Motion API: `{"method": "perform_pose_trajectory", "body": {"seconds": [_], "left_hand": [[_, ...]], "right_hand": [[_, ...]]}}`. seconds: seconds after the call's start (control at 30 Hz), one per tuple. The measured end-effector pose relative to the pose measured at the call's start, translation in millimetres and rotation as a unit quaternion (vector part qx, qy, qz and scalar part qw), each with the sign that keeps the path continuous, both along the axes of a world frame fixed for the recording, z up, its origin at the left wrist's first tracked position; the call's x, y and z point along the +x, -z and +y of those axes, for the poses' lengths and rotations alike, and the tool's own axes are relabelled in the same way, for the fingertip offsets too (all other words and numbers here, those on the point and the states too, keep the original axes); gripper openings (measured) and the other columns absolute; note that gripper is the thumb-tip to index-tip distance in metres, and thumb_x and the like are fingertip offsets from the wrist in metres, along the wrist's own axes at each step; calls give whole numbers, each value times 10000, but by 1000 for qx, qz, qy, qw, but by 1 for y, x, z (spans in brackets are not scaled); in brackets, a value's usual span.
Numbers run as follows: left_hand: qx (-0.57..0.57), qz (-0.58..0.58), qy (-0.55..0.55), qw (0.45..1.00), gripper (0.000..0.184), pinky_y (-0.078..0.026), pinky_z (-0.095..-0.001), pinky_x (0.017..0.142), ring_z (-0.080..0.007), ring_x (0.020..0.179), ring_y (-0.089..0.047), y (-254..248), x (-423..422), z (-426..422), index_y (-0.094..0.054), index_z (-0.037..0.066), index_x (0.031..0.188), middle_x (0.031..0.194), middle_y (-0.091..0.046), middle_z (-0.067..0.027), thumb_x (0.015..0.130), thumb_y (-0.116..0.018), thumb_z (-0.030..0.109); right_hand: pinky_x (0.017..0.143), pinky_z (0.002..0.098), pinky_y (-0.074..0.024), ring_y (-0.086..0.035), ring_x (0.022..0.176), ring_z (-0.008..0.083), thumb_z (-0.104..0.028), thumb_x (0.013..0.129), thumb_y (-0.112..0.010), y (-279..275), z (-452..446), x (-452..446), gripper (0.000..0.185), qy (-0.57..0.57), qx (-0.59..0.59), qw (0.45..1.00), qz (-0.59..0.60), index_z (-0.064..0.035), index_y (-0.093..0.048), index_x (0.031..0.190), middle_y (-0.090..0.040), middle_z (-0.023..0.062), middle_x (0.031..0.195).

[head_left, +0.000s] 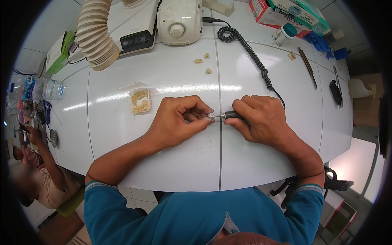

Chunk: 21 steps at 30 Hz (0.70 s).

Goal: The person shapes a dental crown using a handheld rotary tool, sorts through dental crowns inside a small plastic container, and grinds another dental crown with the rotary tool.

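In the head view, a person in a teal shirt (196,216) worked at a white counter (179,171), elbows spread wide and hands meeting midway between its left and right edges. The left hand (173,120) pinched a pale piece (210,116) between thumb and fingertips, apparently to steady it while leaving one end exposed; its exact shape was too small to tell. The right hand (261,118) grasped a black handpiece (232,115) close to its front end, probably for fine control, its thin bit (217,116) aimed at the piece. Whether bit and piece touched could not be made out.

A coiled cord (255,57) ran from the handpiece to a control box (178,22) at the counter's far edge, its slack seemingly laid out to let the tool move freely. Left of the hands sat an open tub (140,101) of similar pale bits, likely kept together so none would stray; three loose ones (208,71) lay beyond the hands, toward the far edge. A ribbed hose (94,36) hung over the far left corner, while boxes (281,16) and a jar (284,34) stood by the far right corner, well apart from the work.
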<state>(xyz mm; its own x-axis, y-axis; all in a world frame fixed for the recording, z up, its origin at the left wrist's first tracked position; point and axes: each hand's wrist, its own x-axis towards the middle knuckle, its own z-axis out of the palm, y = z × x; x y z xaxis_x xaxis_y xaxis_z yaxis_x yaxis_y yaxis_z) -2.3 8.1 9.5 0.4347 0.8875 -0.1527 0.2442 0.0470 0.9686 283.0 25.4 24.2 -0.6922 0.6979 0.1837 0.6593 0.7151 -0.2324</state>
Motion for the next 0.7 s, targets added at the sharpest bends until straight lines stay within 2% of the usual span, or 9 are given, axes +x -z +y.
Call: {"method": "perform_pose_trajectory", "body": {"seconds": [0.6,0.7], "left_hand": [[3,3,0,1000,196,-567,-215,744,-63,842,-699,-1,0,0,-815,-60,1112,936,-764,-58,954,-865,44],[23,16,-3,1000,180,-604,-243,755,-84,825,-734,0,0,-1,-819,-34,1090,891,-785,-64,963,-867,85]], "right_hand": [[526,392,-470,-668,611,238,-560,1040,-758,2,-1,0,449,7,-2,1000,-1,-132,-689,926,-613,31,713],[526,398,-469,-666,611,245,-553,1035,-765,0,-1,1,446,0,-7,1000,-2,-128,-688,924,-613,34,713]]}}
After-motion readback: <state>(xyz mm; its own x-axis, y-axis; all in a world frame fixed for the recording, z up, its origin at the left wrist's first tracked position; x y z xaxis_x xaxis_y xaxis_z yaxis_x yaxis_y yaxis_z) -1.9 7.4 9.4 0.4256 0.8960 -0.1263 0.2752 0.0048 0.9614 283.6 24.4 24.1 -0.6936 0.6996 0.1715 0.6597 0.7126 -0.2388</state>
